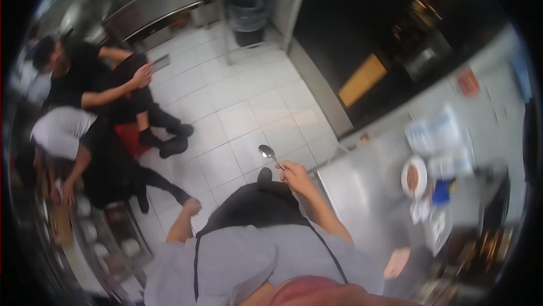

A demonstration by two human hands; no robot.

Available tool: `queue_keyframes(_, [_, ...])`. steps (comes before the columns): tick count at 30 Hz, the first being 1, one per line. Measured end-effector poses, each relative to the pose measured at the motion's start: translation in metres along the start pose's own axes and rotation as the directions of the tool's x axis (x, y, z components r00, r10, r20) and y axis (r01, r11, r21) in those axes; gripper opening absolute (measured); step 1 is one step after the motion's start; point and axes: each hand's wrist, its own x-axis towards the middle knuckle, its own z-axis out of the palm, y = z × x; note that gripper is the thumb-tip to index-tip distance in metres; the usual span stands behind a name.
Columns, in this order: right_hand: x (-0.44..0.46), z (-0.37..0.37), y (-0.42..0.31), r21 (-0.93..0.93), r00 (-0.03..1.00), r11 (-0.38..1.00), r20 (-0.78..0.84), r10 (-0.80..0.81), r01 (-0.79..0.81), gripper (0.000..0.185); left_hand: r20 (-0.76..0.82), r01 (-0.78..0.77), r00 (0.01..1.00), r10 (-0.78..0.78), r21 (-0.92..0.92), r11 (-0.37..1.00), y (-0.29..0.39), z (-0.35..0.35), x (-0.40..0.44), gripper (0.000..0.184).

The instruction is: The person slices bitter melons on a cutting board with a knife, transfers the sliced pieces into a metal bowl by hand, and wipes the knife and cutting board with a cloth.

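A metal spoon points forward over the tiled floor, its handle gripped in my right hand. That hand is closed and hovers just left of the steel counter. My left hand hangs low by my side with its fingers curled, and I see nothing in it. On the counter to the right sits a white dish of reddish-brown food. Beside it are a blue packet and some crumpled white wrapping.
At left, a person in black sits holding a dark flat object; another in a light top bends over a work surface. A lined bin stands under a far table. Someone's bare skin shows at lower right. White tiles lie ahead.
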Motion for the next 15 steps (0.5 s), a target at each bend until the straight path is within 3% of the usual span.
queue_keyframes(1, [0.019, -0.009, -0.008, 0.014, 0.999, 1.0, 0.029, 0.014, -0.015, 0.033, -0.068, 0.046, 0.996, -0.062, -0.212, 0.976, -0.012, -0.009, -0.006, 0.021])
queue_keyframes(3, [0.061, -0.026, -0.033, 0.038, 0.992, 0.999, 0.119, -0.038, 0.034, 0.034, -0.19, 0.105, 0.972, -0.136, -0.161, 0.981, -0.006, -0.03, -0.009, 0.023])
queue_keyframes(6, [0.117, -0.039, -0.065, 0.013, 0.966, 0.981, 0.176, -0.191, 0.191, 0.031, -0.41, 0.017, 0.902, -0.137, -0.283, 0.959, 0.016, -0.047, 0.003, 0.025])
queue_keyframes(8, [0.158, -0.035, -0.091, -0.058, 0.936, 0.945, 0.17, -0.308, 0.321, 0.029, -0.428, -0.071, 0.901, -0.076, -0.317, 0.946, 0.057, -0.072, 0.004, 0.026])
queue_keyframes(9, [0.175, -0.034, -0.098, -0.053, 0.936, 0.951, 0.203, -0.288, 0.304, 0.028, -0.444, -0.122, 0.895, -0.038, -0.326, 0.937, 0.089, -0.086, 0.0, 0.027])
queue_keyframes(12, [0.227, -0.023, -0.104, -0.077, 0.943, 0.973, 0.274, -0.191, 0.22, 0.026, -0.269, -0.258, 0.942, 0.198, -0.21, 0.943, 0.152, -0.126, 0.022, 0.031])
queue_keyframes(15, [0.312, 0.001, -0.008, -0.214, 0.959, 0.973, 0.281, -0.022, 0.085, 0.029, -0.217, -0.299, 0.943, 0.253, -0.219, 0.929, 0.194, -0.163, 0.044, 0.038])
